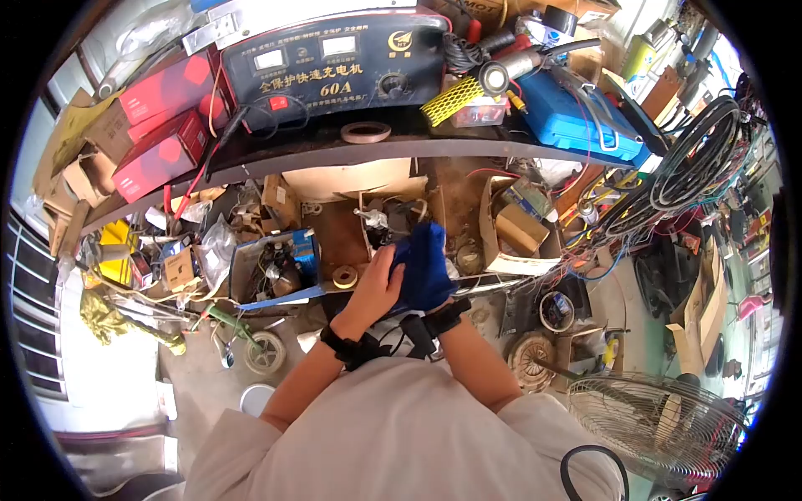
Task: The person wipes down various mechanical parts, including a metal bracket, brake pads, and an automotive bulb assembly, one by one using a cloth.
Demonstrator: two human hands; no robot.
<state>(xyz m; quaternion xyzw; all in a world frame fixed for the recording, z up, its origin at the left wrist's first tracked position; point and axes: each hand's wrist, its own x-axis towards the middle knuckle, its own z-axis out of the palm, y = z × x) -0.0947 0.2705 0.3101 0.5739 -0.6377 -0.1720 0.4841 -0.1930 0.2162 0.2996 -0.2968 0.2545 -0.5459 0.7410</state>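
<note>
A dark blue cloth [424, 265], perhaps a glove, covers my right hand [441, 302], whose fingers are hidden under it. From the left side, my left hand [374, 288] presses against the cloth with its fingers bent around the edge. Both hands are close together in front of my chest, just short of the cluttered lower shelf. Each wrist wears a black strap; the right one [447, 317] touches the lower edge of the cloth.
Above stands a battery charger [334, 71] on a dark shelf, with a tape roll [365, 132] and blue case [576, 117]. Open cardboard boxes [522, 265] and a yellowish tape roll [344, 276] lie below. Cable coils [697, 154] hang right; a fan [656, 417] stands lower right.
</note>
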